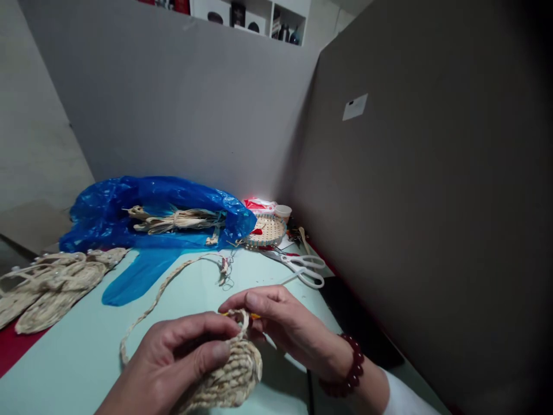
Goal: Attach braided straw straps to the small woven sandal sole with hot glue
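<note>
Lower centre, the left hand's (168,362) fingers pinch the braided straw piece (233,374), seemingly steadying its looped edge; the right hand's (288,323) close around a slim yellow rod (255,316) there.

Beyond the far edge of the pale green desk (190,294), a white shelf (272,18) is seen above a grey partition (185,104), while the right edge is flanked by a darker, shadowed panel (432,202) and the left side by a pale wall (34,115).
</note>
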Demonstrator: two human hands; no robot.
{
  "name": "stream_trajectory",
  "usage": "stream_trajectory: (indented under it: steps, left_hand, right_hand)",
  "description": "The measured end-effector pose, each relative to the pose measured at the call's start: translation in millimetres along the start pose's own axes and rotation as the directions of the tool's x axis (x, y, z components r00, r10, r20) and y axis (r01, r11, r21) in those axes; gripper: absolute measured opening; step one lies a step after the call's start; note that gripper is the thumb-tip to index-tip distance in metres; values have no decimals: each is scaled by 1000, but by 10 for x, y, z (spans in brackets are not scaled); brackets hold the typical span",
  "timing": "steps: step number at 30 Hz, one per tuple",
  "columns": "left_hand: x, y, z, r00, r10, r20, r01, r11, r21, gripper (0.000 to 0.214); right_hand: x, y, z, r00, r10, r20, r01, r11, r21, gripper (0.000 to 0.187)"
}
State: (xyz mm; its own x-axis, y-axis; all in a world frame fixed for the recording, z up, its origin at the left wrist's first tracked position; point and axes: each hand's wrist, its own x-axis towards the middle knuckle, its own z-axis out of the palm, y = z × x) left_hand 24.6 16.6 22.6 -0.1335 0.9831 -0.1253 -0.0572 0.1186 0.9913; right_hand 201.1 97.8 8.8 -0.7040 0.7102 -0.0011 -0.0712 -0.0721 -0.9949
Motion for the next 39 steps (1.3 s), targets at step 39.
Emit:
stream_trajectory:
  steps: [39]
  left_hand:
    - [59, 17, -12, 981, -120, -150, 108, 990, -90, 19]
  right_hand:
    - [-182, -143, 14, 946, -304, -108, 319, 935, 155, 20]
